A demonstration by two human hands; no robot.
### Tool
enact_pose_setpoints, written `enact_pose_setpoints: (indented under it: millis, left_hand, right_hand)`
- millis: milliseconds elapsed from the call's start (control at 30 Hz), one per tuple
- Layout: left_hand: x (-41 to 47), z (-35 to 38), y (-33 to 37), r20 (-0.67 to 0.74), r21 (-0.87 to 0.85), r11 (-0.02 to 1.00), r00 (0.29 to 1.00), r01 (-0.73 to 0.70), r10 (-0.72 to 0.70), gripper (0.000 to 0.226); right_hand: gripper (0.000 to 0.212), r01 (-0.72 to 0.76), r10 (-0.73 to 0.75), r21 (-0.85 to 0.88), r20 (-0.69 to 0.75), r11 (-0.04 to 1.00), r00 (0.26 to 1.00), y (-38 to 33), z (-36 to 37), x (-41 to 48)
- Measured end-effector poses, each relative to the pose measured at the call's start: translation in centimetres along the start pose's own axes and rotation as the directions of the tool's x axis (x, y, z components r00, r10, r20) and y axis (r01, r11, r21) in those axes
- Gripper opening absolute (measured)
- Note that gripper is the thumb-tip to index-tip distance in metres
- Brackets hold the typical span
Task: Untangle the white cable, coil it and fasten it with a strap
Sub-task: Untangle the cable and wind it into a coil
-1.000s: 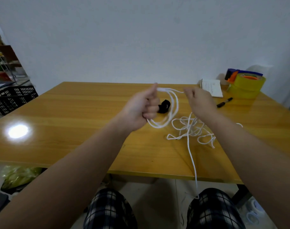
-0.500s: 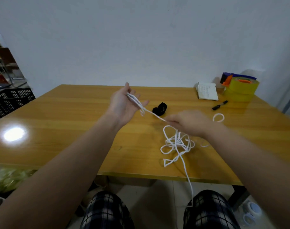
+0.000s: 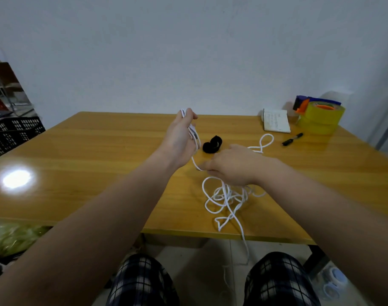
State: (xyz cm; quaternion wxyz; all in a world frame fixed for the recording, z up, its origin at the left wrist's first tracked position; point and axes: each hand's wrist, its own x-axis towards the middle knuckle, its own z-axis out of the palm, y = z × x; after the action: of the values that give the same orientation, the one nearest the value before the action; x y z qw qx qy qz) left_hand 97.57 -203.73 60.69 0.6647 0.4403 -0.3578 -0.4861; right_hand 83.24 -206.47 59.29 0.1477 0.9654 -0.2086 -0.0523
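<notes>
Our left hand (image 3: 179, 140) is up over the table (image 3: 100, 162), palm facing right, w/ a few turns of cable (image 3: 221, 195) lying across it. The thumb and fingertips are pinching those turns at the top. From the palm one strand is dropping down to our right hand (image 3: 230, 166), which is low, just above the tabletop. Its thumb and fingers are nipping that strand, though the exact grip is hard to make out from this angle. The rest of the cable is sitting in a loose tangle under and in front of the right hand. One loop is lying beyond it toward the marker (image 3: 292, 139), and one end is hanging off the front edge. The strap (image 3: 212, 145), black, is lying on the table just behind both hands, untouched. Notebook (image 3: 276, 120) and tape (image 3: 319, 115) are sitting at the far right corner.
</notes>
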Motion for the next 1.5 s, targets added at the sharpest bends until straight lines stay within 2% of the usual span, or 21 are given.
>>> enact_pose_setpoints:
  millis: [133,267,333,500,600,667,733,800,900,967,1033,1100,1167,1233,1267,1333,1367,1400,1433,1467,1500]
  left_hand:
    - [-0.2,-0.1,-1.0,0.015,0.245,0.969,1.0,-0.012,0.009,0.027]
    - [-1.0,0.1,-1.7,0.133,0.384,0.923,0.99,-0.009,-0.046,0.027]
    - [-1.3,0.3,-1.9,0.183,0.461,0.887,0.981,-0.022,-0.07,0.027]
    - [-1.7,0.4,-1.5,0.208,0.654,0.755,0.971,-0.051,-0.115,0.028]
    - [-2.0,0.5,-1.4,0.237,0.774,0.629,0.952,-0.065,-0.192,0.032]
    - [-2.2,0.2,-1.2,0.26,0.813,0.573,0.946,-0.106,-0.194,0.034]
    - [-2.1,-0.4,-0.9,0.3,0.821,0.55,0.936,-0.155,-0.184,0.036]
    - [-1.9,-1.2,-0.5,0.316,0.829,0.527,0.933,-0.184,-0.171,0.038]
    - [-1.9,-2.5,0.0,0.339,0.844,0.475,0.933,-0.247,-0.118,0.042]
    - [-1.8,-3.5,0.3,0.336,0.827,0.502,0.939,-0.254,-0.079,0.04]
    - [-1.8,-4.6,0.5,0.28,0.758,0.613,0.96,-0.221,-0.002,0.036]
    - [-1.7,-5.2,0.5,0.166,0.633,0.75,0.98,-0.191,0.109,0.031]
    - [-1.8,-4.6,0.2,0.069,0.501,0.852,0.989,-0.15,0.134,0.04]
    - [-1.9,-3.5,0.0,0.067,0.369,0.924,0.995,-0.097,0.078,0.046]
    - [-1.9,-2.9,0.0,0.088,0.337,0.939,0.995,-0.068,0.041,0.049]
    - [-2.1,-1.7,0.2,0.122,0.337,0.941,0.992,-0.02,-0.023,0.053]
    - [-2.3,-1.2,0.2,0.131,0.343,0.939,0.99,-0.002,-0.046,0.053]
    - [-2.4,-0.7,0.3,0.135,0.344,0.939,0.989,0.012,-0.062,0.053]
    - [-2.5,-0.2,0.4,0.138,0.337,0.941,0.988,0.021,-0.071,0.054]
    - [-2.6,0.1,0.5,0.14,0.32,0.947,0.988,0.023,-0.071,0.054]
    - [-2.5,0.3,0.6,0.141,0.296,0.955,0.988,0.017,-0.062,0.053]
  right_hand:
    - [0.028,0.075,-0.062,0.038,-0.269,0.997,0.961,-0.5,-0.1,0.2]
    - [0.022,-0.005,0.089,0.232,-0.353,0.973,0.931,-0.1,0.2,0.2]
    - [0.03,-0.068,0.157,0.228,-0.4,0.971,0.903,-0.2,0.3,0.2]
    - [0.05,-0.353,0.397,0.187,-0.318,0.917,0.861,-0.5,-0.1,-0.1]
    - [0.052,-0.44,0.475,0.181,-0.267,0.879,0.839,-0.5,-0.5,-0.1]
    - [0.052,-0.394,0.445,0.231,-0.244,0.889,0.862,0.0,-0.3,-0.1]
    - [0.051,-0.26,0.348,0.411,-0.154,0.874,0.925,1.0,0.0,-0.5]
    - [0.042,-0.143,0.275,0.642,-0.111,0.753,0.955,1.9,0.3,-1.1]
    - [0.031,-0.137,0.391,0.782,-0.144,0.608,0.909,3.0,0.9,-1.6]
    - [0.031,-0.279,0.566,0.812,-0.074,0.512,0.821,4.3,1.6,-2.2]
    - [0.035,-0.476,0.693,0.792,0.096,0.382,0.715,6.1,2.5,-3.3]
    - [0.043,-0.618,0.722,0.723,0.246,0.308,0.647,7.0,3.5,-4.2]
    - [0.039,-0.662,0.693,0.695,0.331,0.28,0.641,7.0,4.1,-4.3]
    - [0.02,-0.677,0.689,0.636,0.301,0.369,0.659,6.5,3.6,-3.8]
    - [0.015,-0.674,0.704,0.569,0.22,0.47,0.676,6.2,3.1,-3.5]
    - [0.023,-0.615,0.715,0.438,-0.1,0.656,0.692,5.1,1.5,-3.0]
    - [0.028,-0.527,0.687,0.495,-0.22,0.691,0.693,4.4,0.4,-2.9]
    - [0.035,-0.391,0.654,0.634,-0.247,0.667,0.715,3.5,-0.7,-2.8]
    - [0.041,-0.242,0.604,0.787,-0.197,0.567,0.772,2.5,-1.7,-2.8]
    - [0.041,-0.164,0.528,0.881,-0.109,0.444,0.842,1.5,-2.5,-2.8]
    - [0.039,-0.15,0.45,0.912,-0.041,0.381,0.892,0.8,-2.9,-2.8]
